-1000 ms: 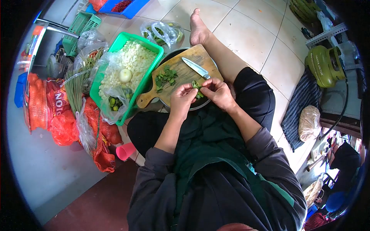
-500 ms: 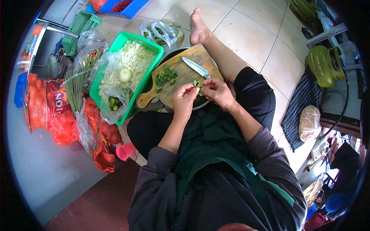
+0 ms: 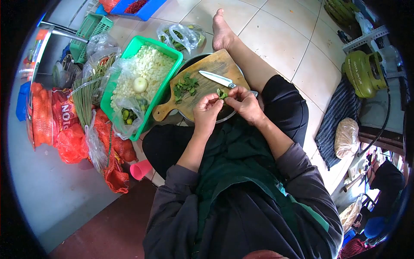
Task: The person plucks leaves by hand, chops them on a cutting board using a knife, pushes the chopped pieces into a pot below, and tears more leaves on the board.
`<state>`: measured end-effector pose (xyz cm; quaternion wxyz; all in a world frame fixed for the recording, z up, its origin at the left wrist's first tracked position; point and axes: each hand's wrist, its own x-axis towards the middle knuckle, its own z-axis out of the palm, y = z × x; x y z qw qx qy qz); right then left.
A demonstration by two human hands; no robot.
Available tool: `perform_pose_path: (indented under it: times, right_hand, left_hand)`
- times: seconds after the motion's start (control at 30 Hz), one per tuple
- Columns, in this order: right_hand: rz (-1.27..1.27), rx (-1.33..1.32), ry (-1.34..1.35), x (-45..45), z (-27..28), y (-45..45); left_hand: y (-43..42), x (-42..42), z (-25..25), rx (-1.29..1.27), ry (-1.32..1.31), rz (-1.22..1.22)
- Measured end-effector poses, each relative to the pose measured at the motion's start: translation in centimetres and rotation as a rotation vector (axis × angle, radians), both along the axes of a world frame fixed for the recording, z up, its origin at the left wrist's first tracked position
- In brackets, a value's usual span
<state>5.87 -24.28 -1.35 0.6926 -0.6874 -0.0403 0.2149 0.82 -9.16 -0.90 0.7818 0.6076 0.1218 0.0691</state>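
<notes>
Both hands meet over the near edge of a wooden cutting board (image 3: 207,71). My left hand (image 3: 206,113) pinches a small green leaf (image 3: 221,93) from the left. From the other side, the fingertips of my right hand (image 3: 246,105) are closed on the same leaf. A knife (image 3: 215,79) has its blade above the board, pointing left. Its handle passes behind my right fingers, and whether they grip it I cannot tell. Torn green leaves (image 3: 185,87) lie piled on the board's left part. The board rests across a round basin, mostly hidden.
Left of the board stands a green tray (image 3: 178,55) of chopped pale vegetable, with a whole peeled onion (image 3: 139,85) and a bag of small green citrus fruits (image 3: 128,115). A plastic bag (image 3: 183,36) lies beyond the board. A gas cylinder (image 3: 360,74) stands at right.
The knife has turned, its tip shifting left and toward me, and its handle end now shows right of my right hand. Both hands still hold the leaf in nearly the same place.
</notes>
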Motion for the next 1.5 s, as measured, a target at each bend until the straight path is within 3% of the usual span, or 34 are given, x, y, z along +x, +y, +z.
perform_pose_path:
  times: [0.13,0.53,0.73,0.93,1.13,1.23,1.5]
  right_hand:
    - [0.029,-0.023,0.013,0.0,0.7,0.0]
    - [-0.063,-0.031,-0.334,-0.7,0.1,0.1]
    - [-0.046,-0.103,-0.410,-0.6,0.8,0.0]
    - [-0.006,-0.065,-0.196,-0.7,1.4,0.1]
    - [0.011,0.108,-0.108,-0.5,0.0,0.2]
    - [0.042,0.022,-0.101,-0.5,0.0,0.1]
    - [0.061,0.054,-0.022,-0.4,0.3,-0.1]
  left_hand:
    - [0.1,0.0,-0.3,0.043,-0.007,-0.005]
    - [0.2,0.0,0.9,-0.062,0.115,-0.076]
    - [0.8,-0.2,0.1,0.103,0.093,-0.148]
    - [1.9,-0.1,0.2,0.357,0.088,-0.217]
    - [2.3,0.1,2.2,0.446,0.056,-0.277]
    - [2.3,0.0,3.3,0.510,0.058,-0.311]
    - [1.8,0.1,1.7,0.305,0.104,-0.209]
